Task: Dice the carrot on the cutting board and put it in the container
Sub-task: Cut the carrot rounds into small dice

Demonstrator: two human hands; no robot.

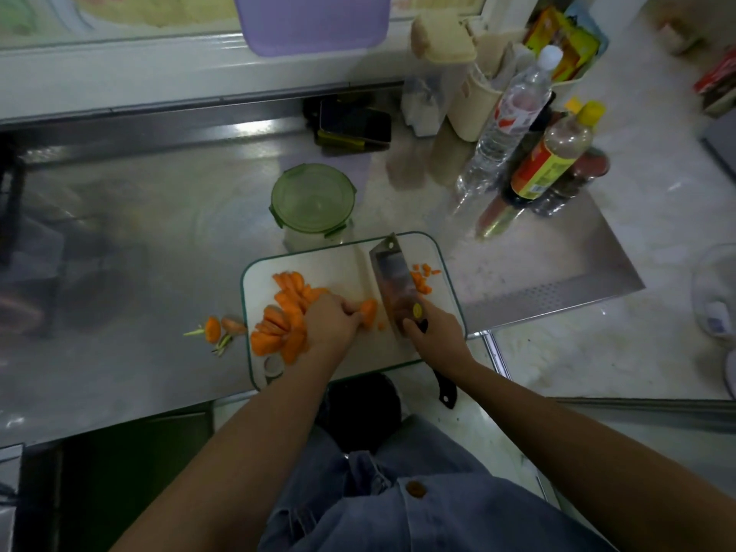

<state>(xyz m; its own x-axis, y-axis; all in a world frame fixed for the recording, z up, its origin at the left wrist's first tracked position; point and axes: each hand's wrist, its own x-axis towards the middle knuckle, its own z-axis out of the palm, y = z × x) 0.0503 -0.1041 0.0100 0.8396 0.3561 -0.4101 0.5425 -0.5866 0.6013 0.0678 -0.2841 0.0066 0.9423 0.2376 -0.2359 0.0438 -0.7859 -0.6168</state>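
A white cutting board (350,260) lies at the counter's front edge. Orange carrot slices (284,312) are piled on its left half. My left hand (332,318) presses down on a small stack of carrot pieces (369,310) at the board's middle. My right hand (432,326) grips the handle of a cleaver (392,272), whose blade stands on the board just right of that stack. Small diced carrot bits (423,278) lie to the right of the blade. A round container with a green lid (312,201) stands just behind the board, lid on.
Carrot ends with green stems (219,328) lie on the steel counter left of the board. Several bottles (537,153) stand at the back right, a phone (354,123) behind the container. A purple lid (310,21) leans at the window ledge.
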